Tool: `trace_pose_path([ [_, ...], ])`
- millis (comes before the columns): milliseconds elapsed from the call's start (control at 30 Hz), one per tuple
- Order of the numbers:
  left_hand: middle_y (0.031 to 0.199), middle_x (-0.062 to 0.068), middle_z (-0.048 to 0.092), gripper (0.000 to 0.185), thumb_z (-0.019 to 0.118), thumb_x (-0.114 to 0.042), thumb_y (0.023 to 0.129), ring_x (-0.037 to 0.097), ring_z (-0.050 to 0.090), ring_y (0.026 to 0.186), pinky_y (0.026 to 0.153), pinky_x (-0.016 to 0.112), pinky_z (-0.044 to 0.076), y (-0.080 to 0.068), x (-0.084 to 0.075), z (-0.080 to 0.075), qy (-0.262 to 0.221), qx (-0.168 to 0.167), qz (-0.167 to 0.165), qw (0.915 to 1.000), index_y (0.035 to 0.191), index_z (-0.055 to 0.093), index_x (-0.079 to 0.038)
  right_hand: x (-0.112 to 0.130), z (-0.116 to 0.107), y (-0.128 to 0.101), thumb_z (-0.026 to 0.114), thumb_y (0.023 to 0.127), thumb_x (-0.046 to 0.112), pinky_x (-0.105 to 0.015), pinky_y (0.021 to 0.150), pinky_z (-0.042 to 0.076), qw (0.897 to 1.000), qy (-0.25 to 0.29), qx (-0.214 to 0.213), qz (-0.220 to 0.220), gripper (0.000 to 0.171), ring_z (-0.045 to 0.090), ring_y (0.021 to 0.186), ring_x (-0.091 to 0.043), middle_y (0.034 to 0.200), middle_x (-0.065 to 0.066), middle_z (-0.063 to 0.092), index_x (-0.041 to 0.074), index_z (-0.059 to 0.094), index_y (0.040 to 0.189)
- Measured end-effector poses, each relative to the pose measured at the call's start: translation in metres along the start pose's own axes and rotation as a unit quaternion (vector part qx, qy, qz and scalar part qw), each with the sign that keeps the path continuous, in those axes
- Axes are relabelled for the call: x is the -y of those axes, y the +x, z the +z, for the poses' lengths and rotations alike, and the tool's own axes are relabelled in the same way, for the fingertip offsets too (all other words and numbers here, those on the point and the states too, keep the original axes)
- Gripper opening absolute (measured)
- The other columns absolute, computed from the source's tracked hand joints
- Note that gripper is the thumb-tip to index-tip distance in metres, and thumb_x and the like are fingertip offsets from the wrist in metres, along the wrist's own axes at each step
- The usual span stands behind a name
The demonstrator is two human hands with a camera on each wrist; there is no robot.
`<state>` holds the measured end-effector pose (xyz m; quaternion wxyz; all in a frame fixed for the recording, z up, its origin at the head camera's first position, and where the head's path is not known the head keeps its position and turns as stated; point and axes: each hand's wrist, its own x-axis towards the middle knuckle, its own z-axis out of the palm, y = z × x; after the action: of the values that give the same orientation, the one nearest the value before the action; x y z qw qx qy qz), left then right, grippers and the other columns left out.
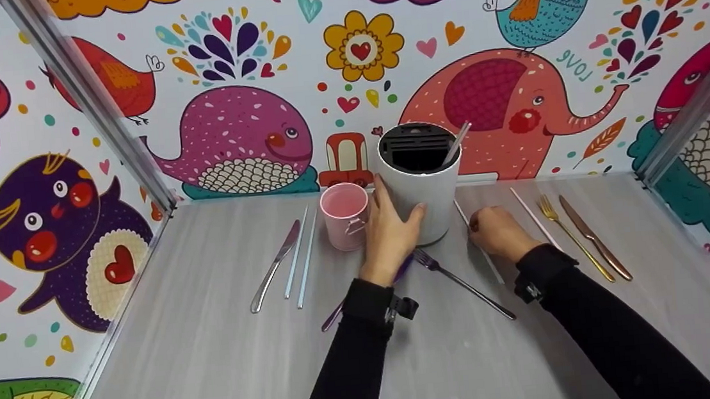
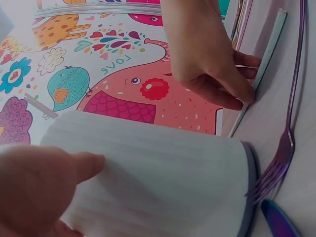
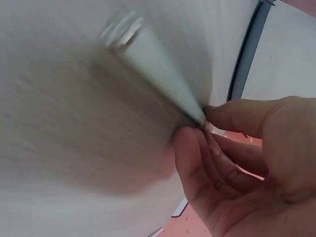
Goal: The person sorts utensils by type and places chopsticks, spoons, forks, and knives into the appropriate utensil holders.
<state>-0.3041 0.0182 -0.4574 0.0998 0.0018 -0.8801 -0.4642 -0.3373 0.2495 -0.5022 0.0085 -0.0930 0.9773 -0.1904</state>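
Note:
A white cylindrical utensil holder (image 1: 422,200) with a black slotted insert stands upright near the back wall. One pale chopstick (image 1: 458,143) leans out of its top. My left hand (image 1: 391,235) holds the holder's left front side, thumb along the wall. To the right, my right hand (image 1: 500,232) pinches a pale chopstick (image 3: 158,69) between thumb and fingers, low over the table. A purple fork (image 1: 465,286) lies in front of the holder. Under the left wrist is a purple utensil (image 1: 332,319), mostly hidden.
A pink mug (image 1: 345,216) stands left of the holder. Farther left lie a silver knife (image 1: 275,267) and two light-blue chopsticks (image 1: 301,255). At right are a pink chopstick (image 1: 535,217), a gold fork (image 1: 574,238) and a copper-coloured knife (image 1: 596,239). Patterned walls enclose the table.

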Motion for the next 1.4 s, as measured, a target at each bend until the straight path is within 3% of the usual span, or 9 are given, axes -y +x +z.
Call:
trace_pose_path([
  [200, 0.162, 0.018, 0.028, 0.101, 0.068, -0.048, 0.089, 0.030, 0.037, 0.146, 0.119, 0.045, 0.033, 0.000, 0.000, 0.000, -0.001, 0.005, -0.004, 1.0000, 0.161, 0.005, -0.019, -0.001, -0.003, -0.001, 0.066, 0.081, 0.012, -0.046, 0.072, 0.051, 0.999, 0.004, 0.018, 0.031, 0.022, 0.061, 0.080, -0.031, 0.090, -0.020, 0.069, -0.005, 0.071, 0.095],
  [367, 0.162, 0.017, 0.028, 0.100, 0.069, -0.048, 0.089, 0.030, 0.037, 0.146, 0.119, 0.045, 0.033, 0.000, 0.000, -0.001, -0.002, 0.003, -0.003, 1.0000, 0.161, 0.006, -0.018, -0.002, -0.009, 0.001, 0.063, 0.084, 0.016, -0.047, 0.074, 0.051, 0.999, 0.023, 0.002, 0.033, 0.027, 0.061, 0.082, -0.032, 0.093, -0.021, 0.068, -0.006, 0.068, 0.099],
  [567, 0.162, 0.017, 0.028, 0.101, 0.068, -0.049, 0.089, 0.030, 0.038, 0.146, 0.119, 0.044, 0.034, 0.000, 0.001, 0.000, 0.004, 0.001, -0.002, 1.0000, 0.161, 0.005, -0.019, 0.003, -0.018, 0.004, 0.063, 0.090, 0.020, -0.042, 0.074, 0.052, 0.994, 0.093, -0.044, 0.042, 0.031, 0.061, 0.086, -0.030, 0.098, -0.020, 0.068, -0.004, 0.066, 0.110],
  [733, 0.161, 0.017, 0.029, 0.101, 0.068, -0.049, 0.089, 0.030, 0.038, 0.146, 0.119, 0.044, 0.034, 0.001, 0.002, 0.000, 0.005, 0.001, -0.002, 1.0000, 0.161, 0.007, -0.017, 0.007, -0.022, 0.005, 0.063, 0.090, 0.018, -0.033, 0.069, 0.051, 0.982, 0.136, -0.123, 0.042, 0.028, 0.064, 0.083, -0.027, 0.096, -0.016, 0.070, -0.001, 0.065, 0.110],
  [833, 0.161, 0.017, 0.029, 0.100, 0.068, -0.048, 0.089, 0.031, 0.038, 0.146, 0.119, 0.045, 0.034, 0.001, 0.001, 0.000, 0.005, 0.005, -0.003, 1.0000, 0.161, 0.007, -0.016, 0.010, -0.027, 0.004, 0.064, 0.089, 0.016, -0.026, 0.065, 0.054, 0.970, 0.170, -0.171, 0.041, 0.025, 0.066, 0.081, -0.024, 0.095, -0.015, 0.071, 0.000, 0.063, 0.108],
  [933, 0.161, 0.018, 0.029, 0.100, 0.068, -0.048, 0.089, 0.031, 0.037, 0.146, 0.119, 0.045, 0.033, 0.001, 0.000, -0.001, 0.005, 0.008, -0.005, 0.9999, 0.161, 0.006, -0.017, 0.016, -0.037, 0.002, 0.063, 0.090, 0.013, -0.025, 0.063, 0.059, 0.951, 0.237, -0.192, 0.042, 0.022, 0.070, 0.080, -0.023, 0.096, -0.015, 0.069, 0.001, 0.060, 0.107],
  [1100, 0.162, 0.017, 0.028, 0.100, 0.068, -0.049, 0.089, 0.030, 0.037, 0.146, 0.119, 0.046, 0.033, 0.001, -0.002, -0.002, 0.004, 0.010, -0.007, 0.9999, 0.161, 0.005, -0.019, 0.032, -0.062, -0.003, 0.062, 0.091, 0.009, -0.031, 0.064, 0.061, 0.910, 0.353, -0.212, 0.046, 0.031, 0.071, 0.078, -0.023, 0.097, -0.010, 0.060, 0.009, 0.052, 0.120],
  [1233, 0.162, 0.017, 0.028, 0.101, 0.068, -0.049, 0.089, 0.031, 0.037, 0.146, 0.119, 0.046, 0.032, 0.001, -0.002, -0.002, 0.003, 0.009, -0.007, 0.9999, 0.161, 0.004, -0.020, 0.042, -0.082, -0.006, 0.058, 0.094, 0.012, -0.035, 0.065, 0.061, 0.884, 0.402, -0.234, 0.048, 0.032, 0.070, 0.078, -0.023, 0.096, -0.009, 0.060, 0.013, 0.052, 0.125],
  [1400, 0.162, 0.017, 0.029, 0.100, 0.068, -0.049, 0.089, 0.031, 0.038, 0.145, 0.119, 0.045, 0.034, 0.001, -0.001, -0.001, 0.006, 0.006, -0.007, 0.9999, 0.161, 0.006, -0.019, 0.050, -0.101, -0.012, 0.055, 0.097, 0.015, -0.036, 0.063, 0.061, 0.851, 0.452, -0.265, 0.044, 0.024, 0.073, 0.070, -0.025, 0.093, -0.011, 0.060, 0.014, 0.055, 0.121],
])
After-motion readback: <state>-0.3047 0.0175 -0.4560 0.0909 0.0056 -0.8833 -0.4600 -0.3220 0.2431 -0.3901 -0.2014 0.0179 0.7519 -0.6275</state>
